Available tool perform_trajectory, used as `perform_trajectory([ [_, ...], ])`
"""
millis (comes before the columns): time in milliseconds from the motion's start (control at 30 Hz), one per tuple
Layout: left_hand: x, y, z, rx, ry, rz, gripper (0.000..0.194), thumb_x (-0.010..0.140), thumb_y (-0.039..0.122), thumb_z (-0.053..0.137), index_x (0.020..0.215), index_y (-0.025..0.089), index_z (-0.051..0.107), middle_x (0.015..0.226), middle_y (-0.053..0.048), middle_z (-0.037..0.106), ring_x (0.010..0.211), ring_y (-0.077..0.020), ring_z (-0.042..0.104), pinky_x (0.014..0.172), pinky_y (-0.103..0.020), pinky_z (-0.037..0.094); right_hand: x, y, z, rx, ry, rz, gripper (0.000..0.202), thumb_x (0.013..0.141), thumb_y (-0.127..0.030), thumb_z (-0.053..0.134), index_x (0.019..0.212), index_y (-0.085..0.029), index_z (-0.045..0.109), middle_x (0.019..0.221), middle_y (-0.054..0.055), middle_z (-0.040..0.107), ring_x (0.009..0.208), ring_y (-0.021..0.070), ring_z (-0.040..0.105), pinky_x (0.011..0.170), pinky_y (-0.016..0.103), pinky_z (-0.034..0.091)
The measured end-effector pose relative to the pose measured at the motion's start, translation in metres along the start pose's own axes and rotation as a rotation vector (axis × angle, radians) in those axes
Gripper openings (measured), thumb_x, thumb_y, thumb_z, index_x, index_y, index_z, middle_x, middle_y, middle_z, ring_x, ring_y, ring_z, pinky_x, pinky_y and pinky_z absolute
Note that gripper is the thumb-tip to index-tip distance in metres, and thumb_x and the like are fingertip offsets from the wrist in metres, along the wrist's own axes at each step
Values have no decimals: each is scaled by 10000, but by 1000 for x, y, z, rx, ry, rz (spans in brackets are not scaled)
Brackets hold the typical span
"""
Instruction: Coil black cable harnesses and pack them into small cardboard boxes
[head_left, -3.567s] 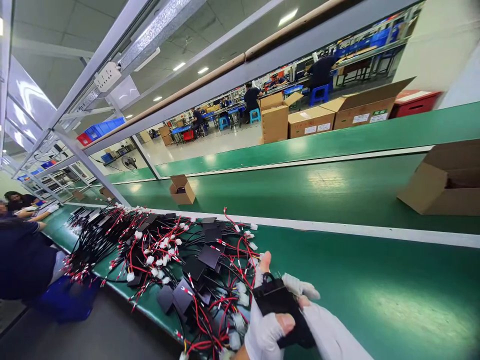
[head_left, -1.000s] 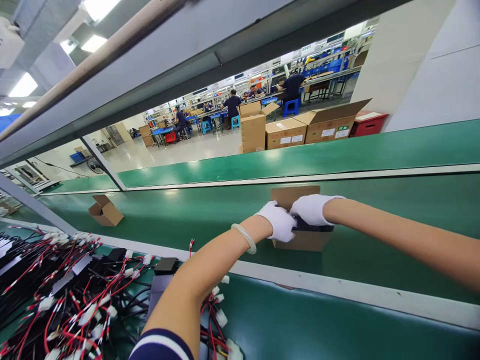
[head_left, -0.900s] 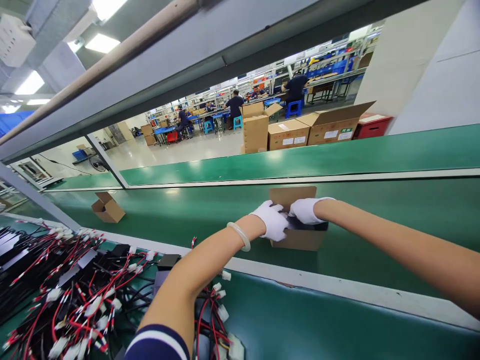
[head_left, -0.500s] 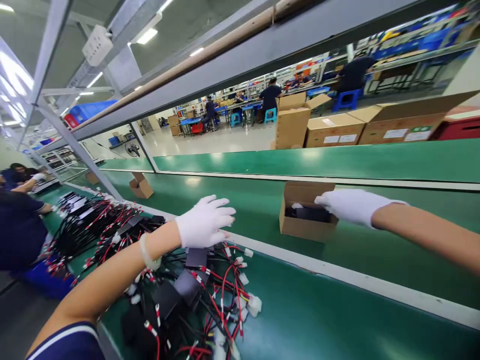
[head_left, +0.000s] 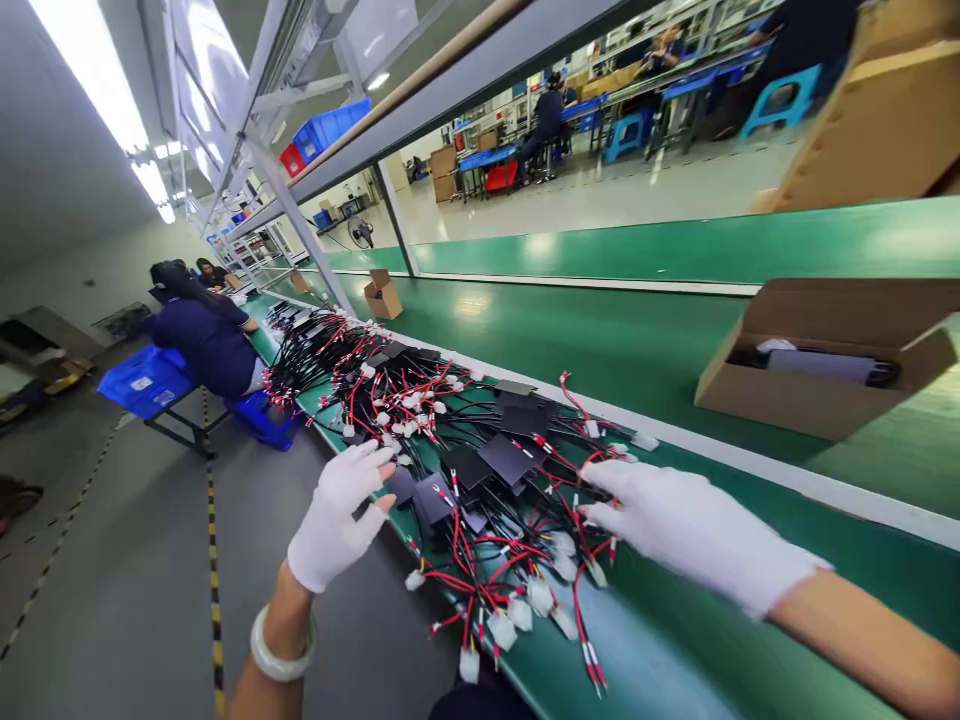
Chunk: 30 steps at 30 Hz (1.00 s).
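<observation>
A long heap of black modules with red and black wires and white connectors [head_left: 465, 450] lies on the near green bench. My left hand [head_left: 337, 515], in a white glove, hovers open at the bench's front edge beside the heap, holding nothing. My right hand [head_left: 675, 525], also gloved, rests with fingers spread on the right end of the heap, touching the wires. An open cardboard box [head_left: 817, 385] with a black module inside sits on the green conveyor belt [head_left: 600, 340] to the right.
A second small cardboard box [head_left: 382, 297] stands farther down the belt. A seated person in dark blue [head_left: 206, 335] works at the bench's far left, by blue crates [head_left: 146, 378]. Other people sit at tables beyond the line. A metal frame runs overhead.
Both hands have left the box on the belt and come back to the wire heap; the box now holds the black module. My view has swung left and down.
</observation>
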<state>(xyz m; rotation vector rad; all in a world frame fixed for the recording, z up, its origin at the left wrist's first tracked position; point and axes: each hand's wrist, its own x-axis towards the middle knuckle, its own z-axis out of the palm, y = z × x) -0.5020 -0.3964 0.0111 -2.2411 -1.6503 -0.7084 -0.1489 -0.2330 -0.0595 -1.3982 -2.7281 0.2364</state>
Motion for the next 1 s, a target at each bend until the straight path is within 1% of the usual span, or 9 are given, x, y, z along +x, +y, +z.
perform_trajectory([
  [100, -24, 0, 16, -14, 26, -78, 284, 982, 218, 587, 1246, 230, 693, 1326, -103, 748, 1304, -300, 667, 1066, -556, 591, 26, -54, 4, -89, -7, 13, 294, 976, -383, 637, 1169, -192, 749, 1011, 122, 770, 870, 327, 751, 670, 378, 531],
  [233, -41, 4, 49, -77, -14, -278, 318, 923, 232, 638, 1230, 212, 719, 1382, -123, 714, 1351, -351, 627, 1123, -631, 532, 41, -102, 8, -153, 70, -7, 425, 1024, -367, 575, 1374, -137, 648, 1275, 191, 701, 1067, 345, 710, 800, 414, 551],
  [400, -55, 5, 94, -115, -31, -481, 387, 858, 261, 706, 1230, 158, 725, 1312, -169, 740, 1243, -365, 693, 1063, -615, 586, 36, -143, 24, -174, 78, -75, 415, 1015, -414, 596, 1330, -160, 689, 1186, 154, 728, 942, 306, 716, 748, 414, 571],
  [500, -62, 8, 115, -150, -24, -576, 383, 871, 280, 689, 1229, 146, 725, 1307, -175, 741, 1224, -356, 704, 1054, -591, 601, 40, -148, 41, -192, 204, -84, 498, 948, -372, 691, 1377, -121, 658, 1335, 195, 671, 1099, 354, 680, 807, 447, 581],
  [600, -66, 15, 132, -197, -27, -611, 450, 861, 292, 694, 1287, 145, 703, 1356, -167, 718, 1277, -343, 676, 1100, -560, 583, 56, -139, 56, -150, 316, -56, 505, 918, -321, 715, 1337, -46, 653, 1313, 239, 669, 1182, 382, 641, 907, 482, 567],
  [700, -66, 26, 144, -250, -52, -611, 505, 832, 295, 715, 1314, 145, 698, 1448, -175, 660, 1336, -361, 636, 1136, -572, 556, 71, -134, 64, -117, 316, -87, 442, 918, -257, 689, 1313, -63, 659, 1276, 195, 696, 1173, 341, 650, 939, 454, 561],
  [800, -63, 33, 150, -342, -107, -656, 558, 801, 314, 743, 1333, 152, 698, 1528, -183, 588, 1406, -409, 566, 1190, -639, 488, 78, -138, 67, -123, 315, -107, 433, 912, -202, 659, 1326, -79, 658, 1219, 164, 716, 1140, 323, 660, 927, 445, 558],
  [900, -60, 35, 151, -420, -136, -702, 580, 804, 341, 741, 1349, 147, 691, 1563, -191, 550, 1458, -433, 500, 1240, -682, 405, 85, -141, 68, -127, 311, -94, 503, 876, -221, 706, 1344, -44, 653, 1194, 180, 721, 1177, 362, 647, 965, 473, 548],
  [1000, -59, 34, 149, -440, -117, -721, 588, 825, 349, 719, 1364, 116, 681, 1567, -210, 538, 1470, -435, 484, 1256, -679, 381, 97, -141, 70, -121, 302, -69, 620, 798, -255, 800, 1345, -3, 652, 1191, 203, 727, 1223, 404, 633, 1012, 497, 541],
])
